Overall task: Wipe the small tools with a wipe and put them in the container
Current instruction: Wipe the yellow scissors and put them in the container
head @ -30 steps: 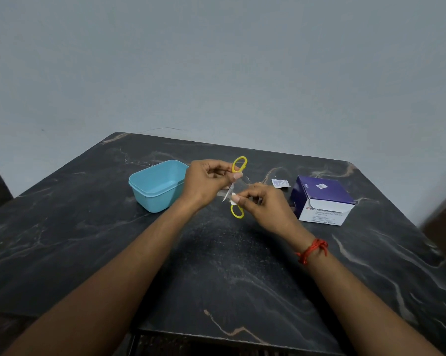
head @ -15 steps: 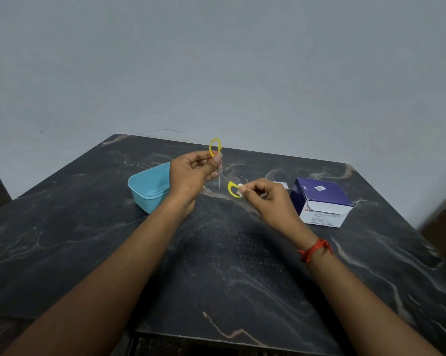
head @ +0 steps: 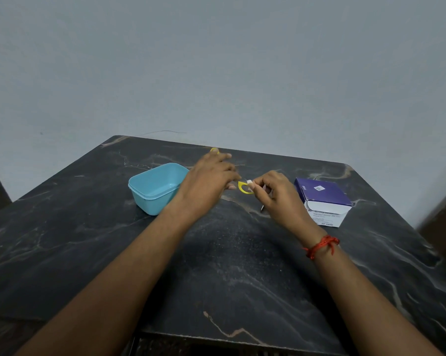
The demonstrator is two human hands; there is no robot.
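Observation:
Small scissors with yellow handle loops are held above the dark marble table [head: 216, 265]. One loop [head: 214, 150] peeks out behind the fingers of my left hand [head: 207, 182], which holds the scissors, blurred by motion. The other loop [head: 244, 188] sits between my hands. My right hand [head: 278, 195] pinches a small white wipe [head: 250, 182] against that loop. A thin metal tip [head: 262, 208] shows just under my right hand. The open light-blue container [head: 150, 199] stands to the left of my left hand, and I see nothing inside it.
A purple and white box of alcohol swabs [head: 323, 201] lies to the right of my right hand. A red thread is tied round my right wrist. The grey wall rises right behind the table's far edge.
My left hand has turned over and moved right, hiding most of the upper yellow loop. My right hand stays pinching the wipe on the other loop. The view has shifted slightly.

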